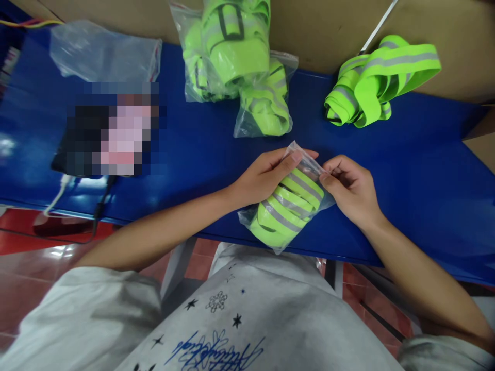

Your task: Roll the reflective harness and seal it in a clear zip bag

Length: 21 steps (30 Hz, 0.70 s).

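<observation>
Though half-curled, right hand on bag.

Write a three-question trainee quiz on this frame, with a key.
1. True or false: only the right hand touches the clear bag in front of the person.
2. Fill in: the yellow-green strap in that bag has ____ stripes.
3. Multiple choice: seen in the picture, where does the loose strap bundle lie relative to the bagged straps at the back?
A) to their left
B) to their right
C) on top of them

Key:
1. False; the left hand holds it too.
2. Grey.
3. B.
</observation>
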### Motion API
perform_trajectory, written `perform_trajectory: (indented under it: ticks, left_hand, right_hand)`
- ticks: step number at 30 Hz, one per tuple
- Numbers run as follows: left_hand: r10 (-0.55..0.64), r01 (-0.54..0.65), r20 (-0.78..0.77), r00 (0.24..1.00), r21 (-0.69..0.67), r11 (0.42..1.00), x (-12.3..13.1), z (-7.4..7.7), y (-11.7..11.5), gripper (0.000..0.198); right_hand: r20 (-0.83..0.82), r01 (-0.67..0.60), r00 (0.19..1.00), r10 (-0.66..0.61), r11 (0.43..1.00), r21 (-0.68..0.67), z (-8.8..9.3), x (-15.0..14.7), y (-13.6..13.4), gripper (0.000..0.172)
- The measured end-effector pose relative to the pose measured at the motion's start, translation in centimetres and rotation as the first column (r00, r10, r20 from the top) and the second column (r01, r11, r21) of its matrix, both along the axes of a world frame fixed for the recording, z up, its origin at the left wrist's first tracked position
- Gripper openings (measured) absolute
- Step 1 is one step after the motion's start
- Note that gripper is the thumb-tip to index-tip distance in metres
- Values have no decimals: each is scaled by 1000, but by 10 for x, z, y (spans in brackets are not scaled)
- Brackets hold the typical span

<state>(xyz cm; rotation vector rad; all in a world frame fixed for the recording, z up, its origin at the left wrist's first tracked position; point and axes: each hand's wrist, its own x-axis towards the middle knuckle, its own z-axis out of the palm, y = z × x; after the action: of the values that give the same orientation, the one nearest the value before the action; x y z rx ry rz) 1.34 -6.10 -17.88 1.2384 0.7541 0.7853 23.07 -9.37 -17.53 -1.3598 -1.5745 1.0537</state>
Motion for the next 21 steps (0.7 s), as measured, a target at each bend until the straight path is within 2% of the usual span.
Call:
perform_trajectory:
  ticks: [5, 15, 17, 21]
  left_hand:
    - [-52, 52, -4, 999, 30, 998, 0, 0, 0, 46]
    - [-120, 131, -104, 987, 102, 986, 1, -4, -3, 48]
    - [-91, 108, -128, 988, 132, 985, 1, -4, -3, 46]
    - [66, -25, -156, 986, 247, 969, 2, -3, -3, 36]
  right_hand:
    - [-37, -36, 999, 35, 999, -9, -1, 1, 1, 14]
    - [-48, -89, 995, 87, 995, -47, -1, -1, 0, 32]
    - [-49, -86, 995, 83, 995, -44, 0, -2, 0, 34]
    - [-37, -70, 997, 69, 997, -25, 1, -4, 1, 36]
